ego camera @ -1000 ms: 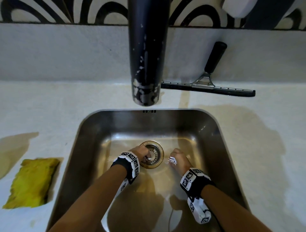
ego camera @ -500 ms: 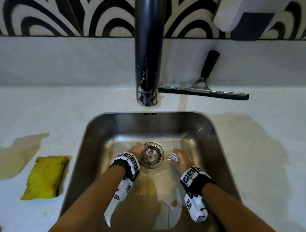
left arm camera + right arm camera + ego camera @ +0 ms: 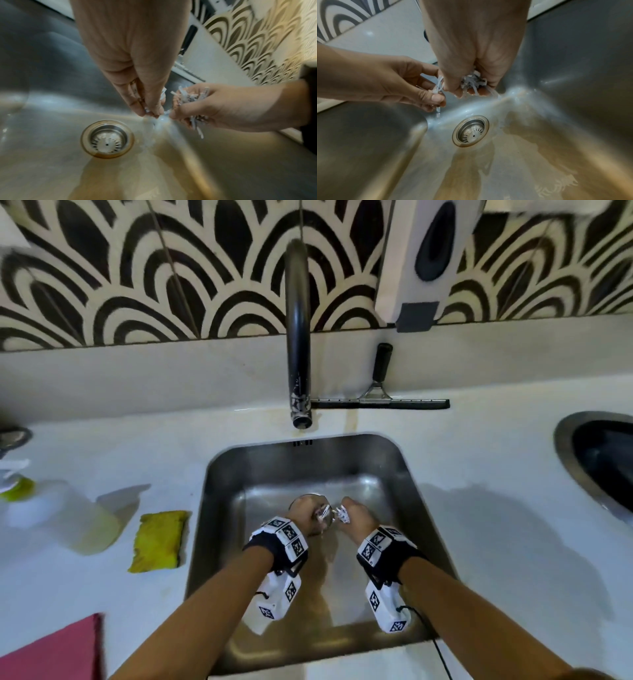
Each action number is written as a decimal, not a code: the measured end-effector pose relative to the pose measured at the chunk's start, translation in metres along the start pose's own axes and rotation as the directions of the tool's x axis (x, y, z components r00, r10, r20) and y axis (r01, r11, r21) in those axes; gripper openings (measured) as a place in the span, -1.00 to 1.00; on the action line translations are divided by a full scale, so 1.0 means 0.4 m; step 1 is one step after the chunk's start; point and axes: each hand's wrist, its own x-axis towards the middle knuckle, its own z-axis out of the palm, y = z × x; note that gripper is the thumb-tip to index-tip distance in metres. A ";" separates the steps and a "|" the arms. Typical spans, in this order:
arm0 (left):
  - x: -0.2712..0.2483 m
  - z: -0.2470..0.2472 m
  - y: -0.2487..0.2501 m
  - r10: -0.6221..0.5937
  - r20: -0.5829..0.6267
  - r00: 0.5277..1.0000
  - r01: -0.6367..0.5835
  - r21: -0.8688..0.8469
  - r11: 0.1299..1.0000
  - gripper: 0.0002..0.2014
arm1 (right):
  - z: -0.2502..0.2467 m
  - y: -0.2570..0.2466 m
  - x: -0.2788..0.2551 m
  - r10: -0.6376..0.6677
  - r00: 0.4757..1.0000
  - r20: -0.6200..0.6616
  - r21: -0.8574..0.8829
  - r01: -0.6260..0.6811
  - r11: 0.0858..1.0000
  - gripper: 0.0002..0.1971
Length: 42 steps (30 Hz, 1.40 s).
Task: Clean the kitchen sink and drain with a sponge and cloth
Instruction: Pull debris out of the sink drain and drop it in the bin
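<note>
Both hands low inside the steel sink (image 3: pixel 219 508), just above its floor. Left hand (image 3: pixel 301 513) pinches a few white shredded strips (image 3: pixel 163 94) between thumb and fingertips (image 3: pixel 137 108), held above and just beside the drain strainer (image 3: pixel 107 139). Right hand (image 3: pixel 356 517) is clenched around a bigger wad of shreds (image 3: pixel 473 79); loose ends stick out of the fist, the rest buried in the palm. The two hands nearly touch, right of the drain strainer in the left wrist view.

In the head view the left hand covers most of the drain strainer, only a bit of rim shows. Both wrist views show it in full: slotted metal basket, brownish ring around the flange. Sink floor wet, with tan staining spreading from the drain strainer toward the near wall. Shred material is probably paper, blur makes it hard to say.

Yellow sponge (image 3: pixel 157 541) lies on the white bench (image 3: pixel 102 460) left of the sink, apart from both hands. Red cloth (image 3: pixel 58 648) further left and nearer, cut off by the frame edge. Clear bottle (image 3: pixel 68 515) left of the sponge, blurred. Black faucet (image 3: pixel 299 337) behind the sink, squeegee (image 3: pixel 380 402) on the bench behind the sink, right of the faucet. Wall soap dispenser (image 3: pixel 424 258) above that, top cropped. Dark round basin (image 3: pixel 603 460) far right of the sink, partly out of frame.
</note>
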 end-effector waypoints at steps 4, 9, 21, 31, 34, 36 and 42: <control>-0.077 -0.003 0.067 0.078 0.028 0.997 -0.080 0.078 0.994 -0.83 | -0.031 -0.042 -0.114 0.048 0.998 -0.028 0.100 -0.045 0.994 -0.74; -0.157 0.012 0.189 0.203 0.098 0.974 -0.215 0.135 0.967 -0.72 | -0.084 -0.042 -0.273 0.126 0.985 -0.115 0.200 -0.101 0.975 -0.69; -0.251 0.219 0.577 0.431 0.287 0.855 -0.493 0.197 0.847 -0.84 | -0.232 0.226 -0.631 0.319 0.911 -0.262 0.221 -0.265 0.939 -0.64; -0.294 0.549 0.856 0.473 0.445 0.761 -0.614 0.256 0.747 -0.66 | -0.247 0.541 -0.859 0.555 0.785 -0.277 0.341 -0.459 0.820 -0.53; -0.310 0.646 0.918 0.438 0.500 0.747 -0.617 0.278 0.736 -0.82 | -0.231 0.637 -0.906 0.586 0.769 -0.257 0.397 -0.469 0.789 -0.56; -0.316 0.718 0.944 0.407 0.522 0.750 -0.602 0.283 0.746 -0.84 | -0.210 0.702 -0.934 0.620 0.753 -0.218 0.439 -0.492 0.752 -0.56; -0.290 0.948 0.931 0.301 0.561 0.771 -0.509 0.260 0.820 -0.64 | -0.118 0.867 -0.975 0.624 0.772 -0.121 0.551 -0.471 0.689 -0.81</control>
